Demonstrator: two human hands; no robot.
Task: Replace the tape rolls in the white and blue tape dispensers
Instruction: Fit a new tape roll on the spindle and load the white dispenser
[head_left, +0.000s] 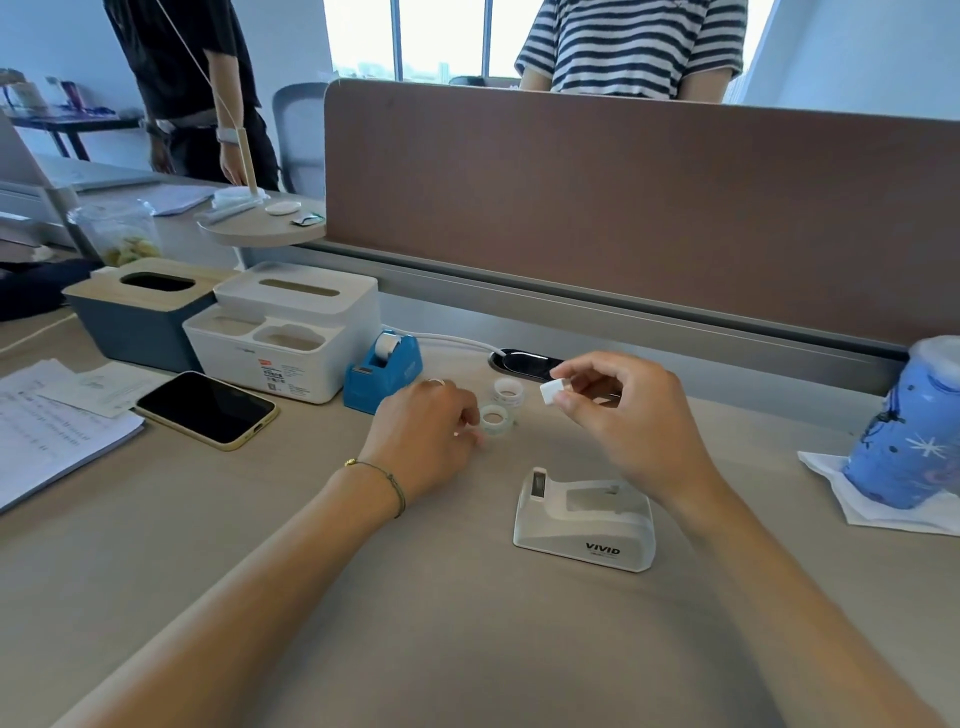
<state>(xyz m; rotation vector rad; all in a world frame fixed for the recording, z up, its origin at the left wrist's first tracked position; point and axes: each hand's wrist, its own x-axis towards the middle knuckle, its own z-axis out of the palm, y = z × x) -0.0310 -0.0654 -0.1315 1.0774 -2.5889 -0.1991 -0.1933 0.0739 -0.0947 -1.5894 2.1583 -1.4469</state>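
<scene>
Right hand (618, 410): pinching small white plastic spindle (551, 391) behind empty white plastic dispenser (584, 519), awaiting a roll
Left hand (431, 436): closing on clear tape roll (493, 418); grasp unclear

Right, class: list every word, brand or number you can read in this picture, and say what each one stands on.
"VIVID": on the side of the white tape dispenser.
Label on the white organiser box: too small to read.
Printed sheets at left: too blurred to read.
Marking on the blue tape dispenser: illegible.
</scene>
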